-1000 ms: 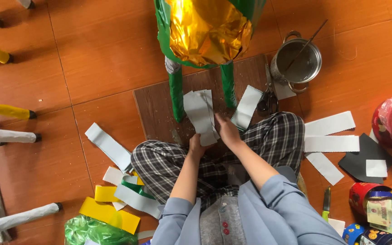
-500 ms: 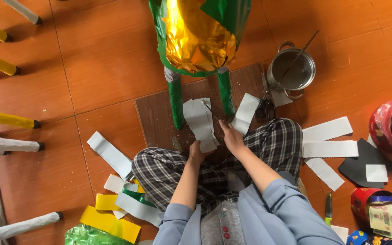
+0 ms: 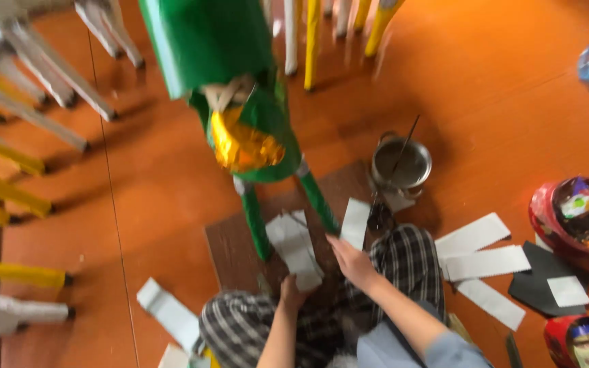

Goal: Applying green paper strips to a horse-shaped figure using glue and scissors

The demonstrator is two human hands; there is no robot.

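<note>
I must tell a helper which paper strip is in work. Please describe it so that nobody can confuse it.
Find the green and gold figure standing on the brown board. Between its two green legs lies a white paper strip, its near end at the left hand. The other white strips lie untouched on the orange floor.

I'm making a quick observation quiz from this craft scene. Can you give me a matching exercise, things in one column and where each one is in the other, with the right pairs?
Things:
1. metal pot
2. black sheet
3. white paper strip
4. gold foil patch

Places:
A. on the green figure
B. on the brown board, at the left hand
C. on the floor, at the right, near the red bowl
D. beyond the right hand, with a stick in it

Pairs: 1-D, 2-C, 3-B, 4-A
</note>
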